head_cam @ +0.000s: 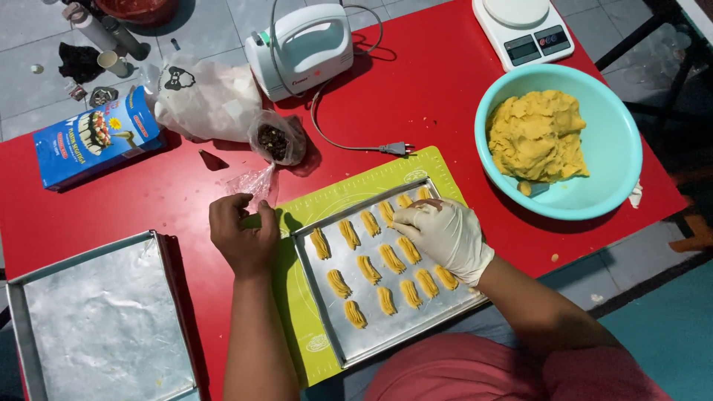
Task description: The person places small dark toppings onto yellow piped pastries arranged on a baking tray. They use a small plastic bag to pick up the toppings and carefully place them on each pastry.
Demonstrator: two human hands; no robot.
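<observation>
Shiny metal makes the baking tray (319, 297) closest to the person, and it sits on a soft green baking mat (297, 312). On the tray lie ridged yellow dough cookies (369, 269), each long and bumpy like a little caterpillar. About fourteen are lined up in slanted rows. Most of the tray looks full, with only a little bare room left along the near edge and the corners.

The right hand (444, 234) wears a thin white glove. Its fingers are bent and the tips pinch or press at a cookie in the far row, beside the tray's top edge. The left hand (241, 234) is bare. It rests on the red table (445, 96) just left of the tray, with the fingers curled together near a crinkly clear plastic bit (256, 180). I cannot tell if it holds something small.

To the left sits a second tray (96, 319), lined with wrinkly foil and with no cookies yet, so I think that work is still left. Farther off, a round turquoise bowl (616, 171) holds a big lump of soft yellow dough (536, 135), so plenty is left to shape.

Near the far edge are a small bag of dark bits (276, 139), a blue box (93, 141), a white hand mixer (301, 48) with its cord unplugged, and a white kitchen scale (523, 30).
</observation>
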